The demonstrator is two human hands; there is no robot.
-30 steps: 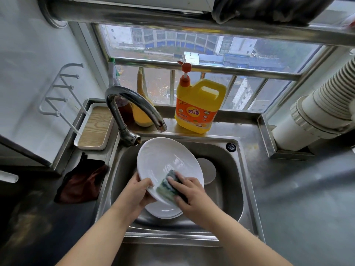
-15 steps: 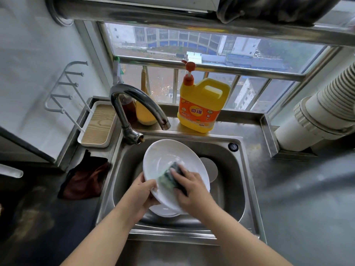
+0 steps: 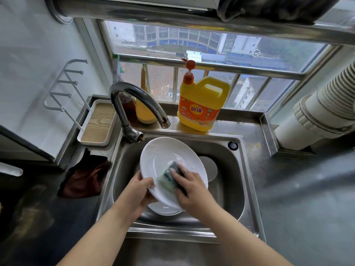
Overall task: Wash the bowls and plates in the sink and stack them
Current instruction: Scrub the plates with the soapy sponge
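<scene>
— Between your hands, tilted over the steel sink (image 3: 247,181), is the large white oval plate (image 3: 163,158). Your left hand (image 3: 141,191) grips its near rim; your right hand (image 3: 189,186) presses the dark green sponge (image 3: 172,174) on its face.

— What changed?

— Your sponge has slid from the plate's near edge toward its centre, so you're mid-scrub. Beneath your hands, another white plate (image 3: 163,209) waits; beyond your right hand lies a small round white dish (image 3: 209,167).

Home kitchen, high up in an apartment block. Stainless steel sink (image 3: 247,189) was set in a steel counter (image 3: 297,198) with curved chrome faucet (image 3: 134,100), yellow pump jug of dish soap (image 3: 201,106), barred window (image 3: 192,54) overlooking city buildings, white ribbed vent duct (image 3: 330,108).
</scene>
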